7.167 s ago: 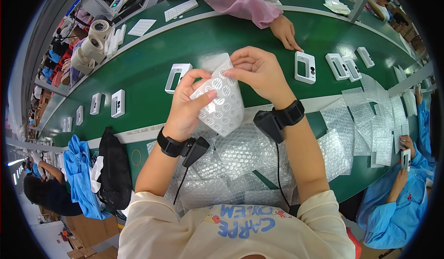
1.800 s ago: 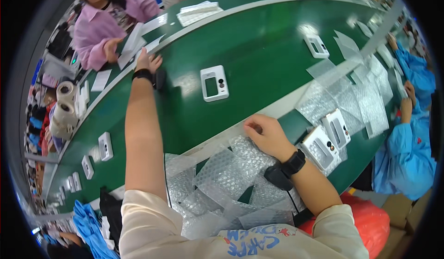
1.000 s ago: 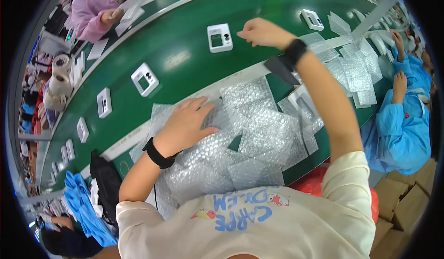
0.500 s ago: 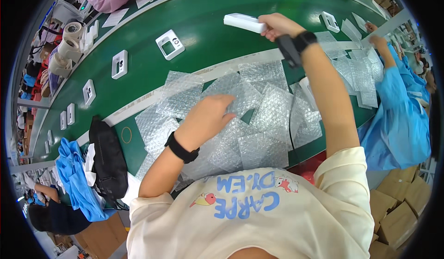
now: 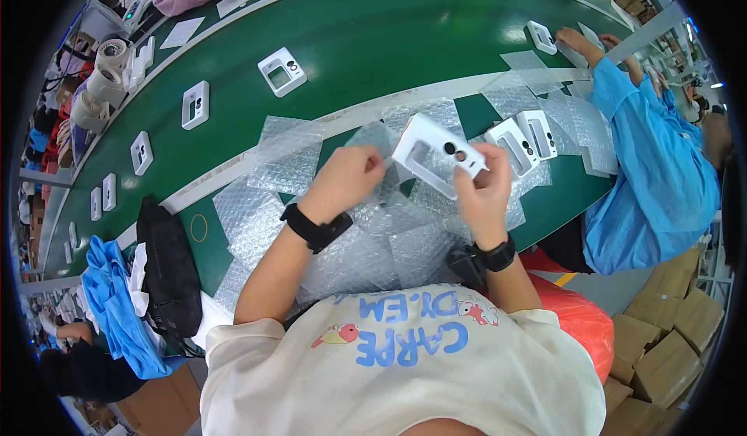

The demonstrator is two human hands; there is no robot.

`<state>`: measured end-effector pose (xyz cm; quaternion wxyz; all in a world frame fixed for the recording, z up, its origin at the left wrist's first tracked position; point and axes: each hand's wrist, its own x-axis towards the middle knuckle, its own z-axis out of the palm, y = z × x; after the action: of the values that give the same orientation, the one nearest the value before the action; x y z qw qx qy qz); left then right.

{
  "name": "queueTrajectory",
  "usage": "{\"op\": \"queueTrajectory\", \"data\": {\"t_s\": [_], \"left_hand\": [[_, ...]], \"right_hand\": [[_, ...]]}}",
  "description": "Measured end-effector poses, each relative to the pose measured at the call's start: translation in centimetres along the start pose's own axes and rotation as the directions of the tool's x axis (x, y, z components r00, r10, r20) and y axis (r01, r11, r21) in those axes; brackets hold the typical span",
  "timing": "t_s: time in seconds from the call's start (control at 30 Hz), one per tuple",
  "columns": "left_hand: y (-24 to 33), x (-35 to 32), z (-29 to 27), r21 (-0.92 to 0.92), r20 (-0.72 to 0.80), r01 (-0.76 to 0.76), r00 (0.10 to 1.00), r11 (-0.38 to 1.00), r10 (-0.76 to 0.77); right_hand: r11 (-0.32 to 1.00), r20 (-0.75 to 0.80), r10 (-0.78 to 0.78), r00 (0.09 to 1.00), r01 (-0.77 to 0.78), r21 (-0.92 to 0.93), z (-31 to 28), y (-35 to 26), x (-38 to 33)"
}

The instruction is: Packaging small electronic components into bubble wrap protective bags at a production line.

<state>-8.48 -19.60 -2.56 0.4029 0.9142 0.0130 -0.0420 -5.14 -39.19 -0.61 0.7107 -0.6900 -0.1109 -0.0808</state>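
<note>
I see the right hand (image 5: 486, 200) pinching the white housing (image 5: 454, 164) by one end, tilted above the bubble-wrap sheets (image 5: 420, 251); a weak pinch could drop it. Left hand (image 5: 341, 178) curled; can't tell if gripping. Overlapping sheets could snag.

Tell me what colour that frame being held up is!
The frame is white, with a black round spot; the head view shows it best.

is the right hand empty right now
No, the right hand grips a white frame by one end.
</note>
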Motion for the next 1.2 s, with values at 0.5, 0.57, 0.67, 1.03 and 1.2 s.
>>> {"op": "queueTrajectory", "data": {"t_s": [0.5, 0.57, 0.67, 1.03, 1.2], "left_hand": [[4.8, 0.8, -2.1, 0.157, -0.566, -0.440, 0.694, 0.884, 0.446], [4.8, 1.6, -3.1, 0.084, -0.634, -0.460, 0.659, 0.884, 0.403], [5.1, 2.1, -3.7, 0.184, -0.468, -0.476, 0.727, 0.860, 0.502], [-10.2, 6.8, -11.5, 0.273, -0.574, 0.121, 0.816, 0.954, 0.061], [-14.0, 5.4, -12.6, 0.399, -0.480, 0.198, 0.877, 0.895, 0.020]], "right_hand": [[0.959, 0.275, 0.150, 0.949, -0.208, 0.193, 4.2, 0.7, 1.8], [0.950, 0.244, 0.128, 0.961, -0.190, 0.249, 5.1, 1.2, 2.1], [0.920, 0.165, 0.094, 0.982, -0.149, 0.363, 6.9, 1.8, 3.3], [0.908, 0.096, 0.336, 0.937, -0.350, 0.230, 4.7, 13.6, 19.8], [0.865, -0.033, 0.464, 0.885, -0.444, 0.234, 4.8, 14.6, 20.4]]}}
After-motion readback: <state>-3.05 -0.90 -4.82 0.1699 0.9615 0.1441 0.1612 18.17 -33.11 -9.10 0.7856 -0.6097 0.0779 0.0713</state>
